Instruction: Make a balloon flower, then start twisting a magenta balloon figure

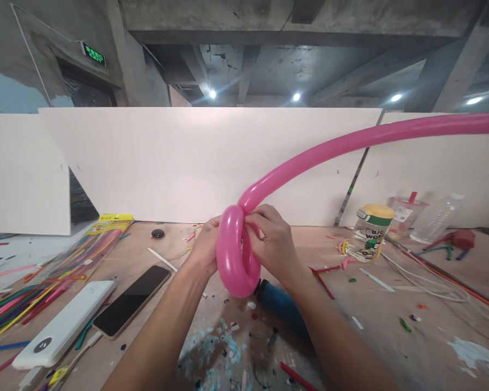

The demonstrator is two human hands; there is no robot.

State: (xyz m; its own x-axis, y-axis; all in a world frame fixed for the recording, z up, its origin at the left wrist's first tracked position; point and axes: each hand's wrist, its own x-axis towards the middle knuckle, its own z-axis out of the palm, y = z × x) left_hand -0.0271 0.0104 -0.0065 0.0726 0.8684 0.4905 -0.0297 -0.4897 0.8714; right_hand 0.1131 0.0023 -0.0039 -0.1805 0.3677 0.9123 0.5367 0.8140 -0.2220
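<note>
Gripping a long pink balloon at frame centre, both hands closed on it: left hand behind the folded loop, right hand pinching the twist. Balloon's tail arcs to upper right. Phone and white power bank lie lower left on the table.

Lit evenly from ceiling spotlights, flaring slightly; soft shadow under the arms on the table; wide-angle bending at edges; mostly sharp.
</note>
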